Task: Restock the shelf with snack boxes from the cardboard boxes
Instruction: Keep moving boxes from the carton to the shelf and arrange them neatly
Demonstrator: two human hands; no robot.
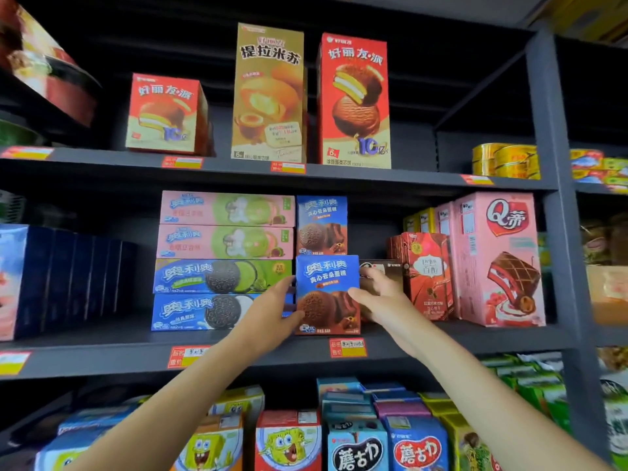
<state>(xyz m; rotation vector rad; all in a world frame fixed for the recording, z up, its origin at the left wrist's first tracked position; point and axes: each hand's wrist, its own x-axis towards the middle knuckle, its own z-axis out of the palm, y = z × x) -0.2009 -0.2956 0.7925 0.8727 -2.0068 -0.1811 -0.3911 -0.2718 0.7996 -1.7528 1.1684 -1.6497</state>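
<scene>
A blue snack box (327, 287) with a chocolate cookie picture stands upright at the front of the middle shelf (102, 351). My left hand (272, 309) grips its left edge, thumb on the front. My right hand (379, 300) holds its right edge, fingers reaching round behind. A second box of the same kind (321, 224) shows higher up, just behind it. A brown box (382, 270) sits right behind my right hand.
Four flat cookie boxes (222, 260) are stacked to the left. Red boxes (426, 270) and pink boxes (498, 256) stand to the right. Tall red and gold boxes (268, 93) fill the upper shelf. Cartoon snack boxes (289, 440) crowd the lower shelf. A grey upright post (557, 198) bounds the right.
</scene>
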